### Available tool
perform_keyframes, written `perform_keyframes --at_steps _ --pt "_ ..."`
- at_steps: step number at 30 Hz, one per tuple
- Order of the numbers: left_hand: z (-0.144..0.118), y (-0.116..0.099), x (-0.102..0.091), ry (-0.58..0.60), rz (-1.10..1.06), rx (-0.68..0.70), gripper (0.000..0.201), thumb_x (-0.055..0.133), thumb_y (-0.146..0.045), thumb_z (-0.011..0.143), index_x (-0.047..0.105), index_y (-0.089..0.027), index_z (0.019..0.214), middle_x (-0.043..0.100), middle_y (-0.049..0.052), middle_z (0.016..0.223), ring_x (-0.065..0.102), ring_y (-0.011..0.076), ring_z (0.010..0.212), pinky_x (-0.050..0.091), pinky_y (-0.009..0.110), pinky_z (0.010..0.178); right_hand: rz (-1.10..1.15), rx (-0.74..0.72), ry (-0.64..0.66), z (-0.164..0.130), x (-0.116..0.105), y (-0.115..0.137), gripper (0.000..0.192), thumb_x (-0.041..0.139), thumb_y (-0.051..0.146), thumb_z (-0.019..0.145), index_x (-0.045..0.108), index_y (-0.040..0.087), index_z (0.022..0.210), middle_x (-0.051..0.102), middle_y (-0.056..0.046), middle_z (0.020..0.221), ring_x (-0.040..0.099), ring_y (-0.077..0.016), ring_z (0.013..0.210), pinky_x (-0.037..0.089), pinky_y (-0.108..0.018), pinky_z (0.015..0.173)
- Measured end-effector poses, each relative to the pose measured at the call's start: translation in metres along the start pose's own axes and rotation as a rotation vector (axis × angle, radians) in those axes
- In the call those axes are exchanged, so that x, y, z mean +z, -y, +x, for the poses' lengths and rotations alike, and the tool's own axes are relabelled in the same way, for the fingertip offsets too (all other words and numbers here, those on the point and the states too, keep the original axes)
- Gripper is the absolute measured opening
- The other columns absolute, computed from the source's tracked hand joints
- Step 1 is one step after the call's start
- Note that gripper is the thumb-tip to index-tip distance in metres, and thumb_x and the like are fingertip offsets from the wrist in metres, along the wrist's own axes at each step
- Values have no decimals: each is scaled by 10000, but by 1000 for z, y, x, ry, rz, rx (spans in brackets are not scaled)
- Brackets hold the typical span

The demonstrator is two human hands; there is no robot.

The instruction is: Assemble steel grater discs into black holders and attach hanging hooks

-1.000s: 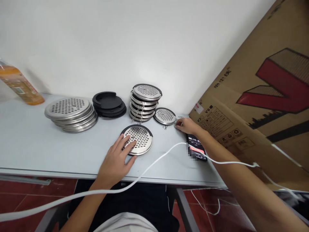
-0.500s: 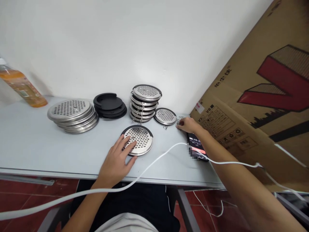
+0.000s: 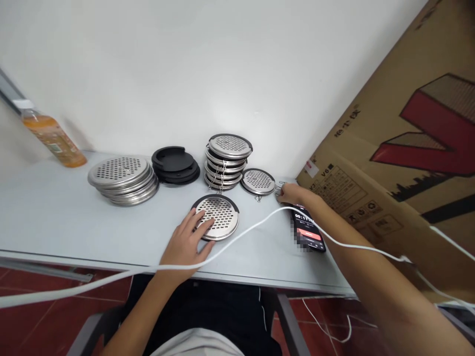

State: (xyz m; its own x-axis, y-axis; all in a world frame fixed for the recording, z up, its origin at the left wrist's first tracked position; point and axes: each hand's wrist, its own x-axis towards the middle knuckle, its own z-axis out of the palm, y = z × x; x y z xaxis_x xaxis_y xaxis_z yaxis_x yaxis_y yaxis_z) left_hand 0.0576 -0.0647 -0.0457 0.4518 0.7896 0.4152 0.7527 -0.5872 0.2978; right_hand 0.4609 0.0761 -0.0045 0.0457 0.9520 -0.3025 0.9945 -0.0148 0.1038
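Person seated at a pale grey table (image 3: pixel 55 222), both arms out. Left hand (image 3: pixel 185 242) lies flat and spread, fingers resting on the near edge of a perforated steel disc with a black rim (image 3: pixel 218 216); nothing is clasped, the palm simply pins the disc to the table, in my judgement to keep it from sliding. That disc sits at the table's middle, in front of the stacks. Right hand (image 3: pixel 293 194) reaches to the far right corner, fingertips pinched at a small wire clip (image 3: pixel 281 185) lying just beside a single smaller perforated disc (image 3: pixel 258 181); whether the clip is actually nipped between the fingers I cannot tell, it is too small. Parts are sorted by kind along the wall, likely to keep each within reach: one stack of large bare steel discs (image 3: pixel 124 178) at left, perhaps five or six, edges hard to count; one stack of black plastic rings (image 3: pixel 175 164), about three; one taller stack of finished rimmed discs with clips (image 3: pixel 228 160), roughly five. A phone (image 3: pixel 309 230) showing a running timer lies under the right forearm. One white cable (image 3: pixel 237 237) trails across the table front. One orange drink bottle (image 3: pixel 52 138) leans at far left. A printed cardboard box (image 3: pixel 401 148) stands at right.
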Motion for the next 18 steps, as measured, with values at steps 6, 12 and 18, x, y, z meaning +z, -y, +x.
perform_keyframes --at_steps 6,12,18 --pt "-1 1 0 -3 -4 -5 468 586 -324 934 558 -235 1393 479 110 1517 356 358 1467 439 548 1133 26 -38 -52 2 -5 -2 180 697 200 716 743 165 886 767 -114 929 710 -254 890 469 -261 684" --pt "1 1 -2 15 -6 -21 466 597 -310 926 555 -258 1387 467 91 1522 338 337 1475 414 541 1151 128 -56 -159 1 4 -3 388 656 126 715 645 170 1100 762 -52 948 682 -173 860 438 -210 684" --pt "3 0 -5 57 -38 -31 474 598 -312 927 543 -269 1397 453 80 1534 322 330 1484 399 539 1161 139 -27 -222 -2 9 -6 268 726 188 635 637 199 889 725 -37 825 630 -181 759 389 -234 601"
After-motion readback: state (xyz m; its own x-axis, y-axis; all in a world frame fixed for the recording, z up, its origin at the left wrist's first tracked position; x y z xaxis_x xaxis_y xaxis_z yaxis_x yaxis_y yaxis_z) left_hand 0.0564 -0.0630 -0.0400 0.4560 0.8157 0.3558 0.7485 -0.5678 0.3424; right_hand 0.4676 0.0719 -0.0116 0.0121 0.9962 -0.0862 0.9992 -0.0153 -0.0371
